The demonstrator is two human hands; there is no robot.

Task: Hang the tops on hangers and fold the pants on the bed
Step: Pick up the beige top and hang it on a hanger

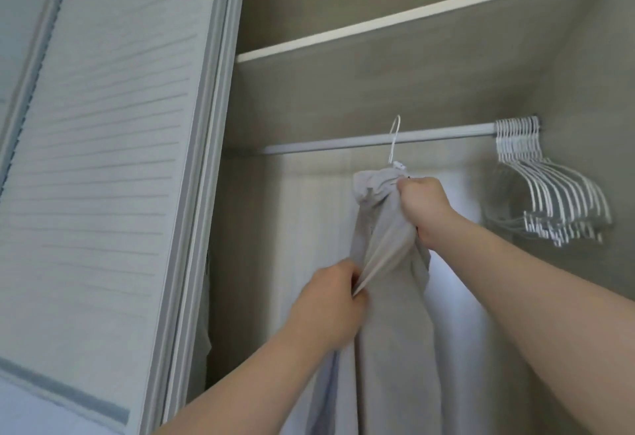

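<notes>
A light grey top (388, 314) hangs bunched on a white hanger (395, 141), whose hook rises just in front of the closet rod (343, 142); whether the hook rests on the rod I cannot tell. My right hand (424, 206) grips the top's bunched collar and the hanger just under the hook. Lower down, my left hand (331, 300) pinches a stretched fold of the same top. The hanger's arms are hidden inside the fabric.
Several empty white hangers (546, 194) crowd the rod's right end. A white shelf (412, 12) runs above the rod. The louvred closet door (103, 160) stands at the left. Pale fabric hangs behind the top.
</notes>
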